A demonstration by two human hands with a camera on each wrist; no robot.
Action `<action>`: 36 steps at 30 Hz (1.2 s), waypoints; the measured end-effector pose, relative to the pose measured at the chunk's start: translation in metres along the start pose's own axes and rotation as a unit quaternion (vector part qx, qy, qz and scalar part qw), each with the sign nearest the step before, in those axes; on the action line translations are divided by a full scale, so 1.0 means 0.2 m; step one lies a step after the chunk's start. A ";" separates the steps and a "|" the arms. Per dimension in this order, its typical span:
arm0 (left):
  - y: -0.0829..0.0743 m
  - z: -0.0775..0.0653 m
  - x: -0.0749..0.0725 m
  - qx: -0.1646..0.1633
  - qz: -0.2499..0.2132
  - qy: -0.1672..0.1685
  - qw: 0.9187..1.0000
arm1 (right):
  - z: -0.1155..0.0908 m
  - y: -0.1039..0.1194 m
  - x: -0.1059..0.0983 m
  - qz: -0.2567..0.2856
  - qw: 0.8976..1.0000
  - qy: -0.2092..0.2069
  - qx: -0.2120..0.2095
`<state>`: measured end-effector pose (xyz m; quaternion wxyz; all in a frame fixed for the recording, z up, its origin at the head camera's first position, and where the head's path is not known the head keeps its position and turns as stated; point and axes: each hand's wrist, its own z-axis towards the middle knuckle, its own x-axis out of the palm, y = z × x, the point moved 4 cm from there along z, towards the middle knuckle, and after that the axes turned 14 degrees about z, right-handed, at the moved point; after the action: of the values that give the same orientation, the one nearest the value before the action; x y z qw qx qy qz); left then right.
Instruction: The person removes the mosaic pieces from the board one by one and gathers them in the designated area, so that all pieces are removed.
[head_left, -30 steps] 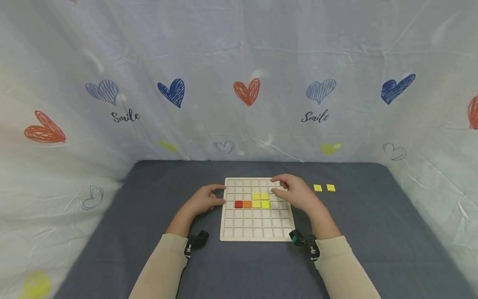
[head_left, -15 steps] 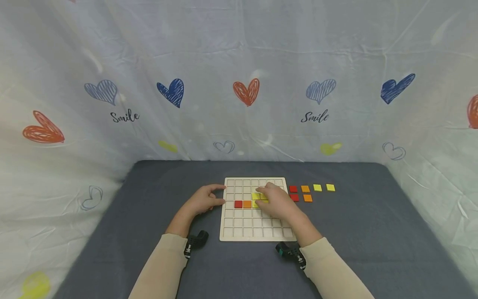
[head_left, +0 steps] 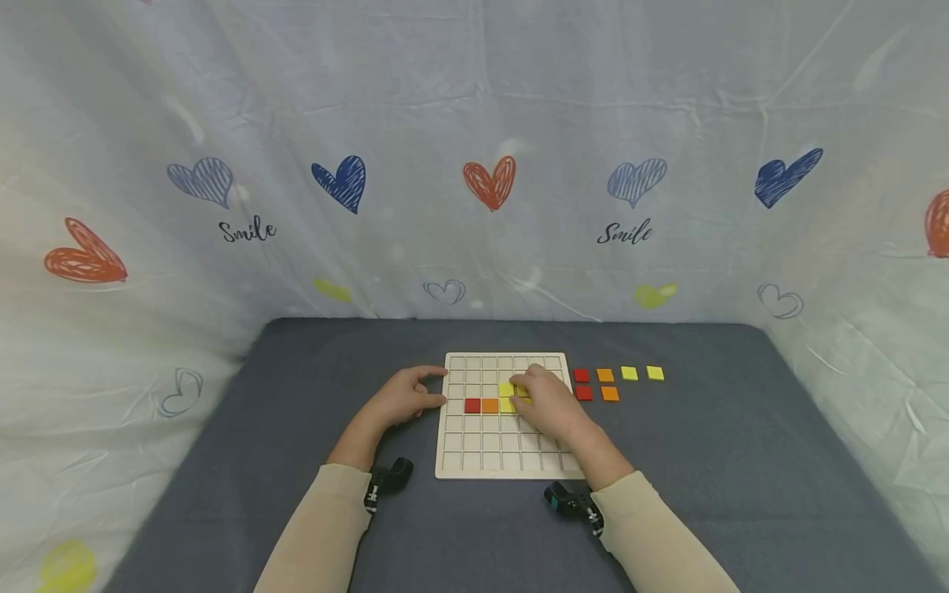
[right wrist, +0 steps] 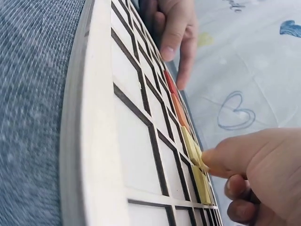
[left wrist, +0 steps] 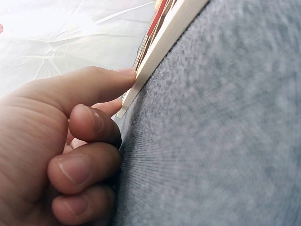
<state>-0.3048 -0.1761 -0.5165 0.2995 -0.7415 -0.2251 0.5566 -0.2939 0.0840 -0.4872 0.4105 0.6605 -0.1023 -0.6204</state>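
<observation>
In the head view, a light wooden grid board (head_left: 480,473) lies on the table. A red tile (head_left: 472,406), an orange tile (head_left: 490,406) and several yellow tiles (head_left: 506,389) sit in its cells. My left hand (head_left: 404,397) touches the board's left edge with thumb and index finger; its other fingers curl in, as the left wrist view shows. Over the yellow tiles, my right hand (head_left: 550,402) pinches at one with thumb and index finger, partly covering the group. In the right wrist view, the thumb (right wrist: 221,157) meets a yellow tile (right wrist: 201,184); the index fingertip is hidden there.
Right of the board lie two red tiles (head_left: 582,394), two orange tiles (head_left: 610,394) and two yellow tiles (head_left: 655,373). Dark cloth (head_left: 741,461) covers the table. A white curtain (head_left: 415,82) with printed hearts stands behind and at both sides.
My right hand has moved left from the board's upper right onto the yellow tiles, uncovering the red and orange tiles beside the board, then stays nearly still. The left hand has not moved.
</observation>
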 end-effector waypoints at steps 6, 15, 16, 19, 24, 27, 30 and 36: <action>0.00 0.00 0.00 0.003 0.000 0.002 1.000 | 0.00 0.00 0.00 0.021 0.999 -0.038 0.001; -0.01 0.00 -0.01 0.001 -0.002 0.004 1.000 | 0.01 0.00 -0.02 0.016 0.998 -0.058 -0.017; -0.01 0.00 -0.01 0.001 -0.003 0.004 1.000 | 0.01 0.00 -0.03 0.022 0.998 -0.057 -0.016; -0.01 0.00 -0.01 0.001 -0.007 0.005 1.000 | 0.00 0.00 -0.07 0.049 0.997 -0.054 -0.006; 0.00 0.00 0.00 0.001 -0.010 0.008 1.000 | -0.01 0.01 -0.16 0.085 0.995 -0.054 0.007; 0.00 0.01 0.00 0.002 -0.010 0.006 1.000 | -0.03 0.01 -0.21 0.106 0.993 -0.058 0.004; 0.00 0.01 0.00 0.000 -0.009 0.006 1.000 | -0.04 0.01 -0.27 0.136 0.989 -0.063 -0.006; 0.01 0.01 0.00 0.001 -0.005 0.002 1.000 | -0.06 -0.03 -0.39 0.199 0.977 -0.073 -0.014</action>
<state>-0.3066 -0.1765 -0.5177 0.3034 -0.7409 -0.2278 0.5542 -0.3016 0.1430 -0.4344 0.5263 0.5742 -0.2522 -0.5742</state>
